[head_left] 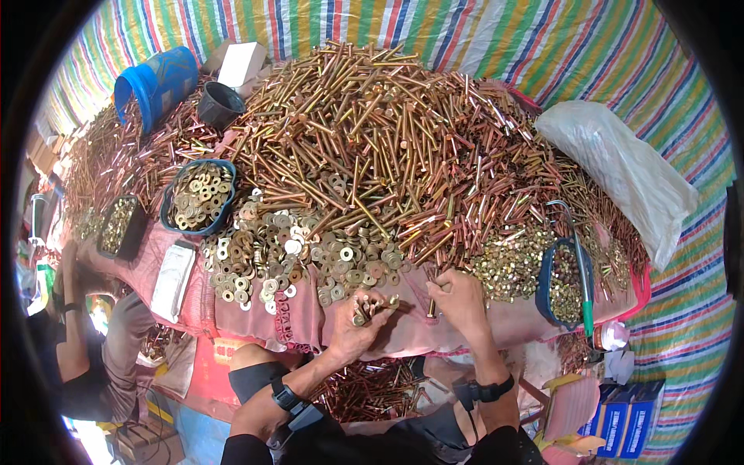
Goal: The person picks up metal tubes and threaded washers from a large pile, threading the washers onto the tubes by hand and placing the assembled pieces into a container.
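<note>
The right hand (460, 301), thumb and finger nearly together, pinches 1 slim copper-coloured metal bolt (431, 304) — long axis running near to far — to the right of the left hand (355, 328), which curls around several brassy metal bolts (361, 311).

Fingers (370, 296) of the left hand (355, 332) partly hide the bolts (394, 301) they hold; how many cannot be told. The heaped nuts (508, 267) are too small to count, and the view's left edge cuts off a co-worker (74, 349).
</note>
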Action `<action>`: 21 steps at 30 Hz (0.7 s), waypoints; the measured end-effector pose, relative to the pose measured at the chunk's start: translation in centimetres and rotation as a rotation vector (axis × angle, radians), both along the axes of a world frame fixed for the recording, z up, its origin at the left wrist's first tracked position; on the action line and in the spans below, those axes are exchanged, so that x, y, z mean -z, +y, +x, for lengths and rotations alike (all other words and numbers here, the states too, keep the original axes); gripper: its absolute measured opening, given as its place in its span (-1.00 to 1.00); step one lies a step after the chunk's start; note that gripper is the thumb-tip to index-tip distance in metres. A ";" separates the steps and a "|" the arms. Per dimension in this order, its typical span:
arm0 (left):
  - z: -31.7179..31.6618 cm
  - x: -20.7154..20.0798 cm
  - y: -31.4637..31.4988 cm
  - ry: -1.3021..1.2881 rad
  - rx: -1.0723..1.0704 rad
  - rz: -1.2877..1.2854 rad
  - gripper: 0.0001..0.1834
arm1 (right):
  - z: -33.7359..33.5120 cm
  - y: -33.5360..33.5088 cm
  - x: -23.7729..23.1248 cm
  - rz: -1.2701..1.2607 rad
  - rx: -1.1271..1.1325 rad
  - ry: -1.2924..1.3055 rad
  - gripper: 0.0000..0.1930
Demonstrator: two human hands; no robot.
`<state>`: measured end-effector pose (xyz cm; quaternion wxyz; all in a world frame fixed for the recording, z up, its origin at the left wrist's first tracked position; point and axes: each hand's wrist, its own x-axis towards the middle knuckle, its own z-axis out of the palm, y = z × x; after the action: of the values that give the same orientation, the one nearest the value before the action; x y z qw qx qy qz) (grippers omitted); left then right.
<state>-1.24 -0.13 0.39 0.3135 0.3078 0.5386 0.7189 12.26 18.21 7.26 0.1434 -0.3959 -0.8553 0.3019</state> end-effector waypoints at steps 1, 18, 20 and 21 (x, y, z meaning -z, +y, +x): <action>0.0 0.0 0.1 -0.033 0.008 -0.002 -0.82 | -0.1 0.0 -0.2 -0.175 0.040 0.055 -0.78; -0.4 -0.7 0.5 -0.007 0.008 -0.002 -0.81 | -2.8 -4.8 -3.0 0.019 -0.300 0.562 -0.34; -0.4 -1.0 0.5 -0.014 0.013 -0.032 -0.81 | -2.7 -4.8 -3.0 0.130 -0.378 0.519 -0.43; -0.4 -1.1 0.5 -0.018 0.017 -0.047 -0.81 | -2.8 -4.9 -2.9 0.132 -0.429 0.501 -0.44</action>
<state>-1.59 0.41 1.45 0.3315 0.2983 0.5501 0.7061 9.45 13.30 10.18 0.3076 -0.1102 -0.8751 0.3570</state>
